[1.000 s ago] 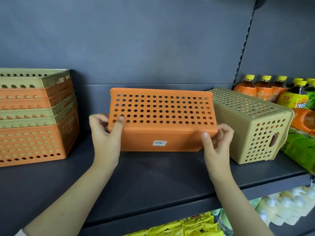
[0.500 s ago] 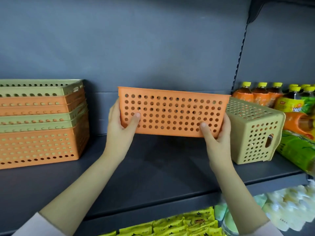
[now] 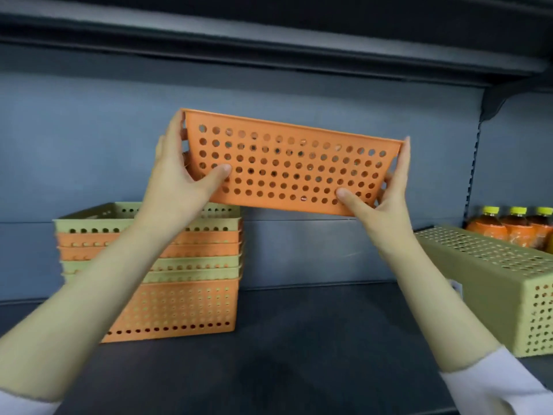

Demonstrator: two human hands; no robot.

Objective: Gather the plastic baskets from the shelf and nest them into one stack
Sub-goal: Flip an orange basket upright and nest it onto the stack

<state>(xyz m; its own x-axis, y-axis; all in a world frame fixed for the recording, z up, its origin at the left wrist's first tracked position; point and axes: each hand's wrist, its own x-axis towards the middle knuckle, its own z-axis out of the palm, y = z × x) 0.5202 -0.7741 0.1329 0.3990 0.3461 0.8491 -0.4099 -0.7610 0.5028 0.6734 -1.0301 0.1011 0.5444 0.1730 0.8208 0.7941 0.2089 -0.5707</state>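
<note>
An orange perforated basket [image 3: 290, 166] is held in the air, upright and slightly tilted down to the right. My left hand [image 3: 176, 178] grips its left end and my right hand [image 3: 386, 199] grips its right end. Below and to the left, a nested stack of orange and green baskets [image 3: 179, 283] stands on the dark shelf [image 3: 299, 354]. The held basket hangs just above and to the right of the stack's top. A green basket [image 3: 502, 283] lies upside down at the right of the shelf.
Bottles of orange drink with yellow caps [image 3: 511, 226] stand behind the green basket at far right. The shelf above [image 3: 269, 40] runs close over the held basket. A slotted upright [image 3: 472, 175] divides the back panel at right.
Both hands have turned the orange basket upright and lifted it up off the shelf, and carried it left toward the stack. The green basket has stayed put.
</note>
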